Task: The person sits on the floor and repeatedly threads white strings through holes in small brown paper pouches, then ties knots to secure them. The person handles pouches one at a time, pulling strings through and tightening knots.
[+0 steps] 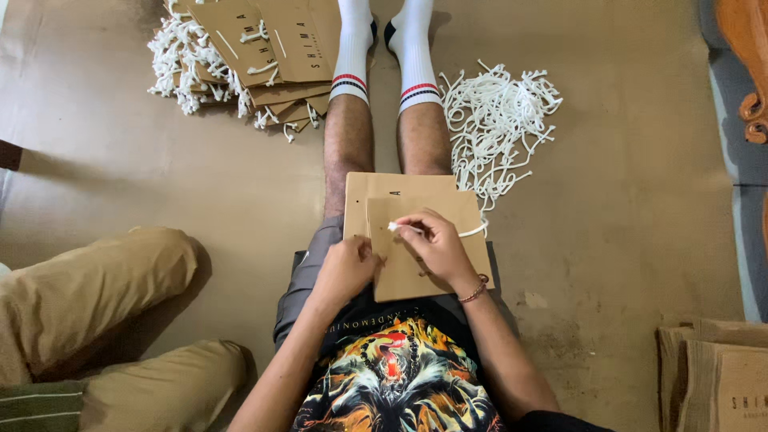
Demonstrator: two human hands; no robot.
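Observation:
A flat brown paper bag [408, 200] lies on my lap over my outstretched legs. My left hand [346, 268] pinches the bag's near left edge. My right hand [432, 240] rests on the bag and holds the end of a white cord [474, 232] between its fingertips, close to the bag's upper part. The cord trails off past the bag's right edge.
A heap of loose white cords [496, 112] lies on the floor right of my legs. A stack of brown bags with cord handles [248, 48] sits at the far left. More flat brown bags [720, 376] stand at the near right. Another person's legs in tan trousers [96, 304] are at my left.

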